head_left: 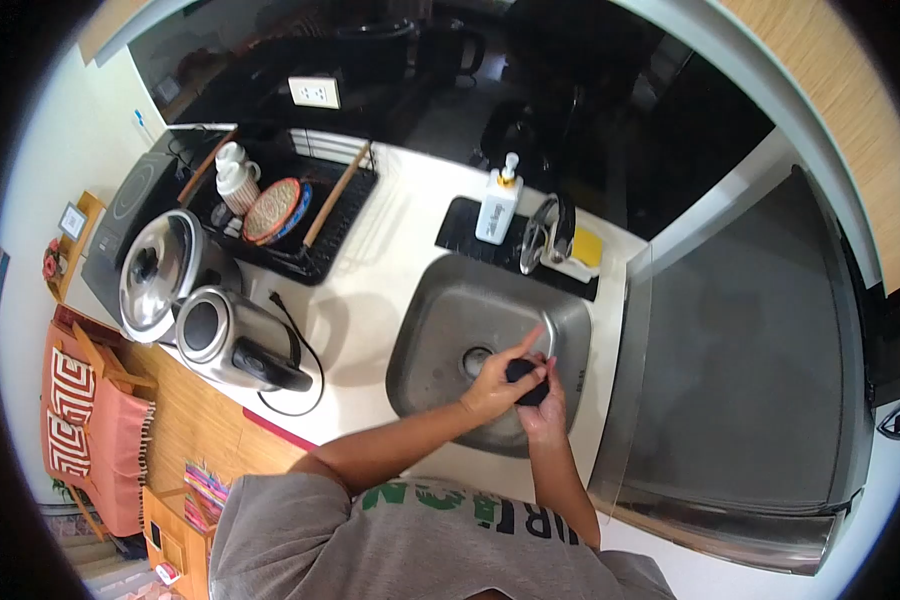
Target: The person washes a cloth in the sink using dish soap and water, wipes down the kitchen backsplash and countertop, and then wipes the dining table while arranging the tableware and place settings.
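Observation:
Both hands are together over the stainless steel sink [425,325]. My right hand [547,412] cups a small dark, rounded object [530,383], whose kind I cannot make out. My left hand [494,388] grips the same object from the left, thumb across it and index finger stretched toward the faucet side. Close to the fingers, a shiny curved streak, perhaps water or the faucet's spout, shows beneath the faucet [547,235]. The drain [477,362] lies just left of the hands.
Behind the sink stand a white pump bottle [497,208] and a yellow sponge [587,248]. On the left are a dish rack [315,265] with a patterned bowl [273,210], an electric kettle [232,335] with its cord, and a lidded steel pot [160,270].

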Available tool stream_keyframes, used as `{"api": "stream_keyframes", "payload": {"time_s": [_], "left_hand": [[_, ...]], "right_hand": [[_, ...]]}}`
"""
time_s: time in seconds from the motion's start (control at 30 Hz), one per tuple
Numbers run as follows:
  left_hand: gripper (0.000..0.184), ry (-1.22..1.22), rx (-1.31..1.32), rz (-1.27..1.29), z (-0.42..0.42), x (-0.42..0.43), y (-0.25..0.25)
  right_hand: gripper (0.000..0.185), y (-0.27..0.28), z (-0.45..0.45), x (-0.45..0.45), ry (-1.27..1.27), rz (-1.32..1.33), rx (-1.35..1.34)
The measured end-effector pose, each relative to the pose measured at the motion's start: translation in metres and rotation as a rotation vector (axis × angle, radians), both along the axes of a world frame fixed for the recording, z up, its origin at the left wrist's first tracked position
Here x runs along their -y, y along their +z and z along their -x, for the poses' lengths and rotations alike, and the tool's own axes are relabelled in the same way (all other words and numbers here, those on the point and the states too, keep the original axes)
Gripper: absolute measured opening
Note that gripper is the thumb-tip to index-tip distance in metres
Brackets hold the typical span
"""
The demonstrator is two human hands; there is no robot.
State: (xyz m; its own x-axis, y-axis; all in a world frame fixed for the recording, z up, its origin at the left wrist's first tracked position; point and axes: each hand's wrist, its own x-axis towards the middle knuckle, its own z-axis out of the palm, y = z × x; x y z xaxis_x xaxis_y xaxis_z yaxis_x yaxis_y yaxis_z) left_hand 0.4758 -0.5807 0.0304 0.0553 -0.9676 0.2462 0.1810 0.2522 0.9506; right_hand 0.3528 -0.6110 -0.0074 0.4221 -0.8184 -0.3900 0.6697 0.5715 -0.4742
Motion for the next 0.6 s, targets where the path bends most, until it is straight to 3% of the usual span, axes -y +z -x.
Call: {"api": "stream_keyframes", "payload": {"time_s": [0.03, 0.07, 0.1, 0.17, 0.2, 0.23, 0.27, 0.3, 0.33, 0.37, 0.43, 0.5, 0.57, 0.6], "left_hand": [[0.052, 0.126, -0.334, -0.216, 0.003, -0.002, 0.002], [0.055, 0.192, -0.582, -0.315, 0.003, 0.001, 0.005], [0.055, 0.204, -0.571, -0.297, -0.001, 0.008, 0.008], [0.053, 0.292, -0.997, -0.443, -0.008, 0.019, 0.014], [0.049, 0.216, -1.029, -0.558, -0.014, 0.024, 0.023], [0.049, 0.226, -1.029, -0.551, -0.021, 0.032, 0.014], [0.049, -0.054, -0.521, -0.077, -0.030, 0.042, -0.005], [0.049, -0.296, -0.654, -0.423, -0.040, 0.043, 0.016], [0.050, -0.482, -0.772, -0.806, -0.051, 0.043, 0.038], [0.050, -0.474, -0.778, -0.799, -0.053, 0.050, 0.034], [0.050, -0.803, -0.396, -0.840, -0.059, 0.069, 0.014], [0.053, -0.786, -0.269, -0.871, -0.052, 0.079, 0.010], [0.051, -0.961, 0.176, -0.824, -0.043, 0.083, 0.003], [0.040, -0.916, 0.297, -0.735, -0.037, 0.085, -0.016]], "right_hand": [[0.045, 0.003, -0.002, 0.005, -0.094, 0.103, -0.133], [0.024, 0.023, -0.011, 0.004, -0.183, 0.113, -0.042], [0.024, 0.041, -0.022, 0.001, -0.170, 0.124, -0.026], [0.017, 0.073, -0.042, -0.010, -0.368, 0.769, -0.519], [0.016, 0.092, -0.051, -0.013, -0.428, 1.036, -0.733], [0.016, 0.105, -0.052, -0.012, -0.421, 1.039, -0.723], [0.017, 0.116, -0.052, -0.008, -0.311, 1.392, -0.767], [0.020, 0.120, -0.053, -0.005, -0.188, 1.744, -0.794], [0.024, 0.120, -0.058, -0.004, -0.149, 1.818, -0.805], [0.024, 0.119, -0.059, -0.005, -0.140, 1.825, -0.796], [0.022, 0.114, -0.064, -0.009, 0.063, 2.070, -0.769], [0.021, 0.098, -0.068, -0.010, 0.058, 2.110, -0.771], [0.019, 0.083, -0.066, -0.014, 0.171, 2.149, -0.784], [0.017, 0.074, -0.066, -0.014, 0.180, 2.205, -0.841]]}}
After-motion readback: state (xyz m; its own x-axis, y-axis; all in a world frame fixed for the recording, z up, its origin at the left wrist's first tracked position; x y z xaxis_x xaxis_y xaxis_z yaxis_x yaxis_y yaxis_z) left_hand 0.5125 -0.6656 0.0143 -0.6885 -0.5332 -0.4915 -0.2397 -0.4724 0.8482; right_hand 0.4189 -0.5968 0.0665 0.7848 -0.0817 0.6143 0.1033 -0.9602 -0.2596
